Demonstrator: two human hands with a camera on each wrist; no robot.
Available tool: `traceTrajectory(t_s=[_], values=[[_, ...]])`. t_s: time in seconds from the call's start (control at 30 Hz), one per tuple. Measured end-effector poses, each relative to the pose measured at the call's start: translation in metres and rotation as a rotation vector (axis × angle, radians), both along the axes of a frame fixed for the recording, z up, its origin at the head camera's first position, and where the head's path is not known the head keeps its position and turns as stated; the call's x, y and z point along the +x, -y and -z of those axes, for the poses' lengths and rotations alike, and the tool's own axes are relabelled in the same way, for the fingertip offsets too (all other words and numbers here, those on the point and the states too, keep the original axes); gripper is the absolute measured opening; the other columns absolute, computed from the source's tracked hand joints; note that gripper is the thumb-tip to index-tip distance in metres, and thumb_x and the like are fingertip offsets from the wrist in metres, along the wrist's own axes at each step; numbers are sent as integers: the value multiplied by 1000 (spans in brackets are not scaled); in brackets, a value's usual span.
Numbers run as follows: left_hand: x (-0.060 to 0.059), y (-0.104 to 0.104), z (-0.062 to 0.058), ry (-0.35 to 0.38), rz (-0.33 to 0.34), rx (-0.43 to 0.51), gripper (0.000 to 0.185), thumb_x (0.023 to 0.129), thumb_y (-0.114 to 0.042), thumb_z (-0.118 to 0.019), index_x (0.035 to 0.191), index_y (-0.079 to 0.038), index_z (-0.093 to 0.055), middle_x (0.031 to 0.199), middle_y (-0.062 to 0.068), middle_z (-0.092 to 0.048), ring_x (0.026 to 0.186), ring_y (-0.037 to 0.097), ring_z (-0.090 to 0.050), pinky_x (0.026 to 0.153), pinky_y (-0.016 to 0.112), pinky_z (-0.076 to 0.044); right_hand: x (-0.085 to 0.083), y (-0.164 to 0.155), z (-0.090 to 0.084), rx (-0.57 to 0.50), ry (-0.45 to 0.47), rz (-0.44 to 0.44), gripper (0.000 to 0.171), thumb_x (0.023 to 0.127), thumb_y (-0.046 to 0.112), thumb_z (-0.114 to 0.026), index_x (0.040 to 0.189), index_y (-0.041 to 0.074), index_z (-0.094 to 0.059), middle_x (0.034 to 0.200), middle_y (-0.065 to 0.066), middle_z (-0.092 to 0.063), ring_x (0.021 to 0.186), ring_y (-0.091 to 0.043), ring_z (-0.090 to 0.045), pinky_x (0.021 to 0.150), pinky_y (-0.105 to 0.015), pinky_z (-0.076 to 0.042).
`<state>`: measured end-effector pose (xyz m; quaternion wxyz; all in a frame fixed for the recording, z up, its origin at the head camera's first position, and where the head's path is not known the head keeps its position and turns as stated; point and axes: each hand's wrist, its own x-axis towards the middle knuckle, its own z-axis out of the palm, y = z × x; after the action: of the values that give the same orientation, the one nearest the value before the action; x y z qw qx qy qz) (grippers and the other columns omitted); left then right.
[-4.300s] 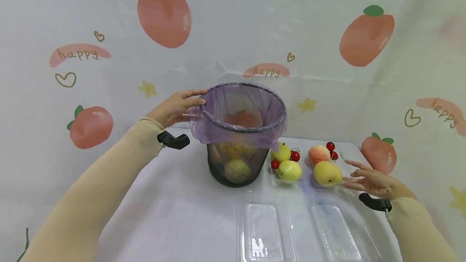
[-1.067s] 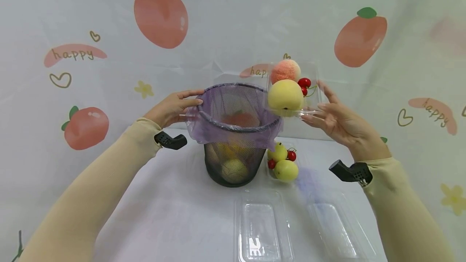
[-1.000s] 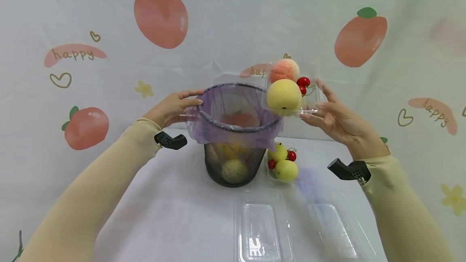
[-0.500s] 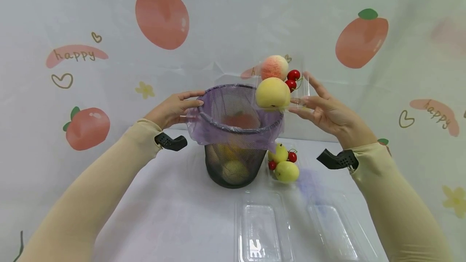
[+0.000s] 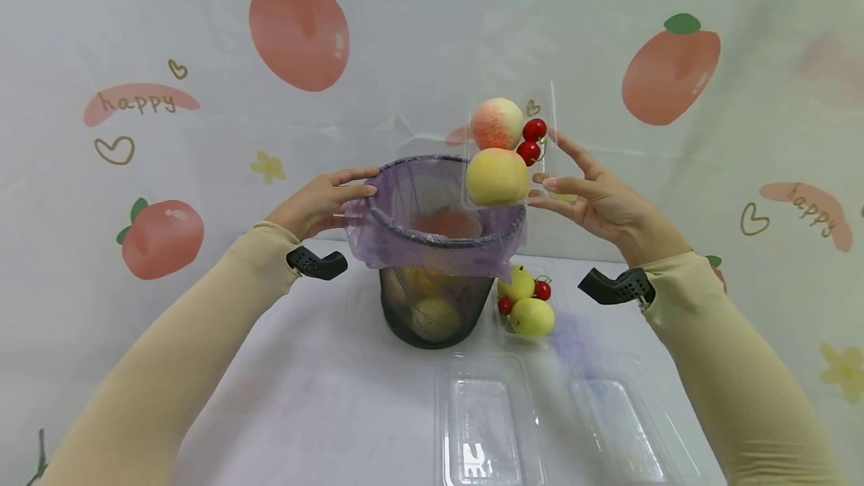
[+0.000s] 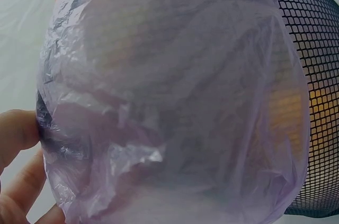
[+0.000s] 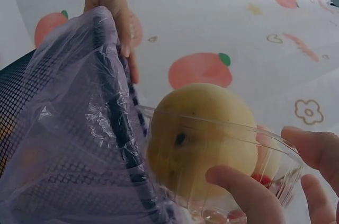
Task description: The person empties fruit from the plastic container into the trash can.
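Observation:
In the head view my left hand (image 5: 317, 201) grips the left rim of a black mesh wastebasket (image 5: 442, 287) lined with a purple plastic bag (image 5: 418, 250). My right hand (image 5: 601, 205) holds a clear plastic box (image 7: 249, 130) by its side, tipped toward the basket above its right rim. Inside that box lie a pinkish peach (image 5: 497, 124), a larger yellow fruit (image 5: 498, 177) and two red cherries (image 5: 535, 130). The right wrist view has the box's edge right beside the bagged rim. Through the mesh, several yellow and orange fruits (image 5: 435, 319) show dimly in the basket.
Right of the basket, another clear box holds two yellow-green fruits (image 5: 532, 318) and red cherries (image 5: 542, 290). Two clear plastic lids or trays, a left one (image 5: 482, 426) and a right one (image 5: 624, 426), lie at the front of the white table (image 5: 324, 396). A fruit-printed cloth hangs behind.
My right hand has lifted the fruit box off the table, carried it left to the basket and tipped it further. The peach and yellow fruit shifted within it. My left hand has stayed put.

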<state>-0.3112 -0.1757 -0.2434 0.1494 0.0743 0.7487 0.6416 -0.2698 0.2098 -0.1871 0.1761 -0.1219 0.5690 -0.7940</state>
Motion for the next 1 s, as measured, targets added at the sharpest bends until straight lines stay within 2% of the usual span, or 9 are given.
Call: traceTrajectory(t_s=[0.2,0.3,0.37,0.43,0.53,0.57,0.63,0.73,1.0], values=[[0,-1,0,5,2,4,54,99,-22,-57,149,-20,-39,145,3,-37,114,16,-49,108,41,-45,-2,2,-1,65,-19,-5,78,95,-12,-46,153,37,-27,160,-15,8,147,-33,-11,88,-30,-58],[0,-1,-1,6,8,7,54,99,-21,-56,150,-20,-37,149,5,-32,117,17,-47,108,42,-44,-2,2,-1,94,-37,-13,77,96,-10,-46,154,35,-24,159,-18,2,141,-33,-23,88,-29,-58],[0,-1,-1,4,8,0,54,100,-21,-56,150,-20,-37,151,5,-31,118,18,-45,108,42,-44,-3,2,-2,107,-49,-12,76,96,-9,-49,154,34,-24,155,-22,-9,132,-30,-37,88,-29,-58],[0,0,-1,4,8,-3,54,100,-21,-55,150,-20,-37,152,5,-30,121,19,-44,109,42,-44,-3,1,-2,99,-54,-13,77,95,-9,-51,154,32,-24,145,-22,-24,116,-26,-51,88,-30,-58],[0,-1,-1,4,7,-10,54,100,-21,-56,150,-20,-36,153,5,-29,125,20,-42,109,42,-43,-4,1,-2,104,-71,-7,78,93,-8,-55,155,29,-24,123,-14,-43,96,-19,-60,87,-31,-58],[0,-1,-1,5,6,-12,54,99,-21,-56,150,-20,-37,153,5,-29,126,20,-42,110,42,-43,-5,1,-2,95,-68,-10,78,93,-8,-55,155,28,-24,116,-13,-47,92,-18,-61,87,-32,-58],[0,-1,-1,7,2,-11,54,99,-21,-57,150,-21,-37,153,5,-30,125,20,-42,110,42,-43,-6,2,-3,102,-72,-6,79,93,-9,-56,155,28,-24,105,-9,-53,94,-17,-61,87,-32,-58],[-1,-1,-1,9,-2,-8,54,99,-21,-57,150,-21,-38,151,5,-32,123,19,-44,109,41,-43,-7,4,-3,128,-81,12,78,92,-8,-56,154,27,-25,98,-7,-55,99,-15,-59,86,-31,-59],[-1,-1,-1,4,-3,-11,54,99,-22,-58,149,-21,-39,141,2,-38,115,16,-48,107,40,-45,-8,11,-6,237,-125,63,75,93,-6,-57,153,30,-30,111,-9,-44,112,-18,-50,87,-28,-58]])
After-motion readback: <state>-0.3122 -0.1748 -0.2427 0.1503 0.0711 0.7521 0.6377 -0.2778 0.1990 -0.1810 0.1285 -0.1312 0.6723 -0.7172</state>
